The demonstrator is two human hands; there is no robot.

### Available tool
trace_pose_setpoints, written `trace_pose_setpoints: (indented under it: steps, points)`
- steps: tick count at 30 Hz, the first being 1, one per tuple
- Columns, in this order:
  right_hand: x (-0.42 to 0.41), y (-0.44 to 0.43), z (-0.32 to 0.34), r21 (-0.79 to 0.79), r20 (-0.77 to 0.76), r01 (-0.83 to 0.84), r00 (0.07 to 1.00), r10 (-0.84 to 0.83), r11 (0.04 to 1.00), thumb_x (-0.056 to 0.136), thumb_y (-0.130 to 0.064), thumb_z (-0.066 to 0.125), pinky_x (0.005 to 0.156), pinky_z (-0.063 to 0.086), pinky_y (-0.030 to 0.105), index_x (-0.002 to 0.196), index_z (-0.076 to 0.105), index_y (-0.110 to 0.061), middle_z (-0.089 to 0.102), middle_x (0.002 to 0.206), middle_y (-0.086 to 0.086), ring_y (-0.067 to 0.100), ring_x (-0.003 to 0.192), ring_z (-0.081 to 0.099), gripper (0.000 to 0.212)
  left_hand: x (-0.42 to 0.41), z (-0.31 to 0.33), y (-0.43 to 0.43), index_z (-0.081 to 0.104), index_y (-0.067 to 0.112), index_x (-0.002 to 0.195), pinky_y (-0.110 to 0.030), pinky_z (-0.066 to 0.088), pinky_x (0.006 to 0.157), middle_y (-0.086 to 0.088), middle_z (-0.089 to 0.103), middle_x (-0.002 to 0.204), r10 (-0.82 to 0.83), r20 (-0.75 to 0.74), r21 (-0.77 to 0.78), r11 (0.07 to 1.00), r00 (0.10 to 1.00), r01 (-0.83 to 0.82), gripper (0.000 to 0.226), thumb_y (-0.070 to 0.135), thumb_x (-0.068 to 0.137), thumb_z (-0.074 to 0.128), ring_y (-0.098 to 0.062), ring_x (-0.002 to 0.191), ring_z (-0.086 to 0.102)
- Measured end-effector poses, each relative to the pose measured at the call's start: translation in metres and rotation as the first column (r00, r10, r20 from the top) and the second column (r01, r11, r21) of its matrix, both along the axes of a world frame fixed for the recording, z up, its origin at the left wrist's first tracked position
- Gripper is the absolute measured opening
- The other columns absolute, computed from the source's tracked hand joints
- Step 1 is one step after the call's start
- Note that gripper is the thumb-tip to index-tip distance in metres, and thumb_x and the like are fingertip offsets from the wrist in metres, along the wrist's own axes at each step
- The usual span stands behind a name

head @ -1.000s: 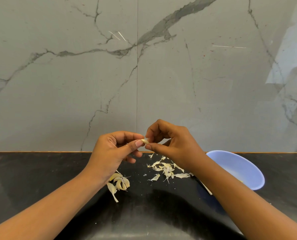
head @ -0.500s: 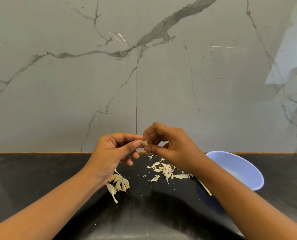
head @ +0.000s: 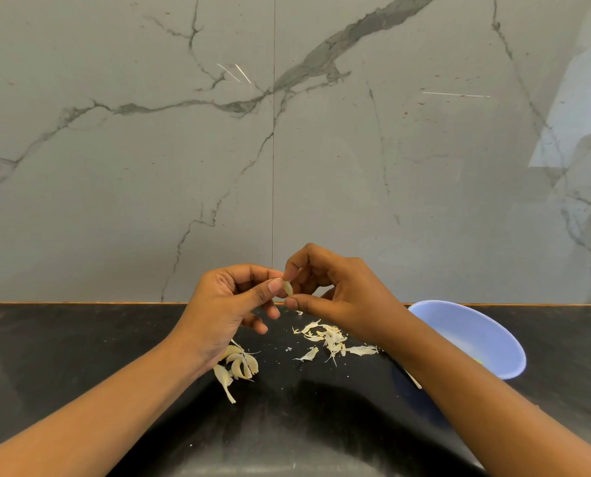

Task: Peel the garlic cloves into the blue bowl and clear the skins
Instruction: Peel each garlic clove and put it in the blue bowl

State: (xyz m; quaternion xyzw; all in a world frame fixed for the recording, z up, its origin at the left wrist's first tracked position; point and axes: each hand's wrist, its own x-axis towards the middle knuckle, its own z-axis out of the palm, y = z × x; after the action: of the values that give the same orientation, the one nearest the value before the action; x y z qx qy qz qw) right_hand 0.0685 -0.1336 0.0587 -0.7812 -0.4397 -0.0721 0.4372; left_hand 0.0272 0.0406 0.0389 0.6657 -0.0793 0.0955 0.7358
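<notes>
L hand (head: 223, 306) & R hand (head: 347, 294) both pinch one garlic clove (head: 288, 288), thumb vs fingertips. Vs 1 s ago: more clove showing; skins pile (head: 330, 339) unchanged.

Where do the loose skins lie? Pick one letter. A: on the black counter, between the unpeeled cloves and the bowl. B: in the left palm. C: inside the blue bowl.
A: the loose skins lie scattered on the black counter, right of the unpeeled cloves and left of the blue bowl.
</notes>
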Motion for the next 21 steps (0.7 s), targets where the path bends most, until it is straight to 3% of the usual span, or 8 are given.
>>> trace_pose_setpoints:
  steps: [12,15,21]
  points:
    - [0.0002,-0.0017,-0.0008,0.116,-0.077,0.014,0.997,-0.005,0.993,0.077,-0.020,0.077,0.062,0.050,0.014,0.089,0.059,-0.019,0.065,0.079,-0.007,0.007,0.075,0.064,0.022,-0.0004,-0.0011,-0.0005,0.072,0.010,0.086,-0.021,0.052,0.044,-0.006,0.071,0.070,0.031,0.051,0.022,0.999,0.998,-0.032,0.018,0.019,0.071,0.066,-0.014,0.056,0.065]
    - [0.0031,-0.0004,-0.0030,0.102,-0.021,0.088,0.996,-0.086,0.991,0.081,-0.025,0.074,0.067,0.056,0.020,0.087,0.062,-0.024,0.064,0.082,-0.014,0.007,0.081,0.066,0.014,-0.0004,-0.0024,-0.0014,0.071,0.010,0.089,-0.023,0.056,0.049,-0.007,0.074,0.076,0.058,0.072,0.038,0.997,0.996,-0.061,0.020,0.017,0.071,0.066,-0.017,0.061,0.070]
    - [0.0042,-0.0005,-0.0024,0.104,0.141,0.128,0.980,-0.143,0.986,0.081,-0.016,0.075,0.062,0.051,0.012,0.082,0.062,-0.023,0.061,0.080,-0.020,0.002,0.081,0.066,0.015,-0.0002,-0.0039,-0.0012,0.072,0.011,0.089,-0.025,0.059,0.057,-0.009,0.076,0.083,0.058,0.071,0.021,0.998,0.996,-0.060,0.021,0.015,0.070,0.068,-0.020,0.071,0.073]
